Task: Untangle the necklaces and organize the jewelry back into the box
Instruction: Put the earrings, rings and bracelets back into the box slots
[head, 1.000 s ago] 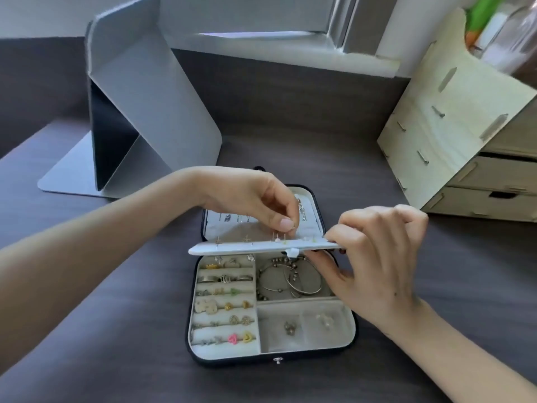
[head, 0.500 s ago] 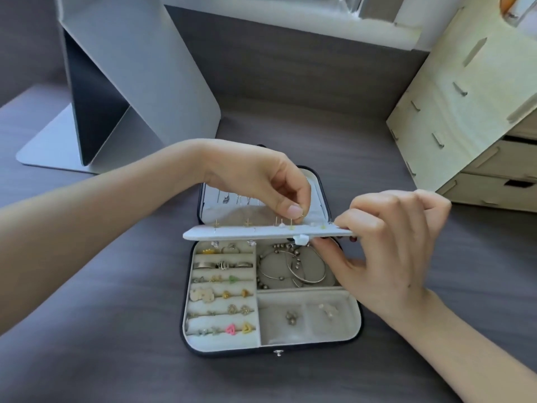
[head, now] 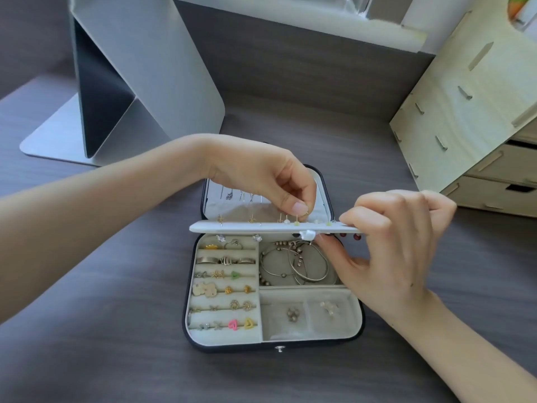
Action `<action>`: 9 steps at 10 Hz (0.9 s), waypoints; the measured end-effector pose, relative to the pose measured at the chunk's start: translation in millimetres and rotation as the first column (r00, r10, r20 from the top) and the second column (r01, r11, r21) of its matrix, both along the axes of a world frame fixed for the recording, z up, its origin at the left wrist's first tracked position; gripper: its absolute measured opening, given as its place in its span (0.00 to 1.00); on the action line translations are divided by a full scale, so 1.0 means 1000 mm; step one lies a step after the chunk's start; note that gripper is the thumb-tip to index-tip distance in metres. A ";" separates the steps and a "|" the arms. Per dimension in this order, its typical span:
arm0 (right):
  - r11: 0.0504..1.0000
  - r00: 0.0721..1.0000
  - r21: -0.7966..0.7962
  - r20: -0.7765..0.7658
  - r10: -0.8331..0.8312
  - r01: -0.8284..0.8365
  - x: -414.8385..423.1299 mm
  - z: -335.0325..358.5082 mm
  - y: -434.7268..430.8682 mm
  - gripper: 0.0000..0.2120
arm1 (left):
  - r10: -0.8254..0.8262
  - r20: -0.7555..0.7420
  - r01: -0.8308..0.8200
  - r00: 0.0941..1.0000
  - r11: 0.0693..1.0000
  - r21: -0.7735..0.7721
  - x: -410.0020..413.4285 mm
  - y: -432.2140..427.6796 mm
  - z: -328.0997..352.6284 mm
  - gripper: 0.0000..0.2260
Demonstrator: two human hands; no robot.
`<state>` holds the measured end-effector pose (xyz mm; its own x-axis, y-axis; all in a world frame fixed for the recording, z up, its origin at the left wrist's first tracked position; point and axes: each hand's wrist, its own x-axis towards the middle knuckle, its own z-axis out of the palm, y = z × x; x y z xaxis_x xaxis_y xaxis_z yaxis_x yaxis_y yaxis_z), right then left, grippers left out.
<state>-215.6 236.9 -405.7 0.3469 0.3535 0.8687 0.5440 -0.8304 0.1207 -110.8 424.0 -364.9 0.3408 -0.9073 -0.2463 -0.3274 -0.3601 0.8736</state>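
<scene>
**Head view, items left to right.**

- Stand [head: 151, 82]: grey and folded, at 10 o'clock from the box, on the dark wood-grain table [head: 87, 359].
- Left hand [head: 261, 175]: thumb and forefinger tips are pressed together on a small gold earring [head: 305, 212] just above the panel. The other fingers are curled.
- Box [head: 319, 343]: dark shell with pale lining, lying open at 6 o'clock on the table, clasp toward the viewer.
- Lid [head: 325, 196]: leans back at 12 o'clock. Thin chains [head: 232, 196] show in its pocket, too small to tell apart.
- Panel [head: 247, 228]: a white flap held about level across the box. It carries a row of studs on its upper face and hides the tray's far edge.
- Tray, left column: ring rolls [head: 226, 292] with gold and silver rings, cream flowers, and green, pink and yellow hearts.
- Tray, upper right compartment: silver bangles [head: 293, 266], overlapping.
- Tray, lower right: two shallow wells, each with a small cluster.
- Right hand [head: 389, 248]: fingers curl over the panel's right end with the thumb beneath, clamping it. The hand covers the tray's 3 o'clock edge.
- Drawers [head: 470, 120]: pale plywood, at 2 o'clock from the box and well apart from it.
</scene>
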 end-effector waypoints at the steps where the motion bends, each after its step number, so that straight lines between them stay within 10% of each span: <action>1: 1.000 1.000 0.003 0.001 0.005 -0.005 0.000 0.000 0.000 0.12 | 0.005 -0.008 -0.005 1.000 1.000 -0.004 -0.001 0.000 0.000 0.04; 9: 1.000 1.000 -0.007 0.000 0.000 0.000 0.000 -0.001 -0.001 0.12 | -0.227 0.416 0.144 0.881 0.965 0.221 -0.006 -0.015 0.030 0.06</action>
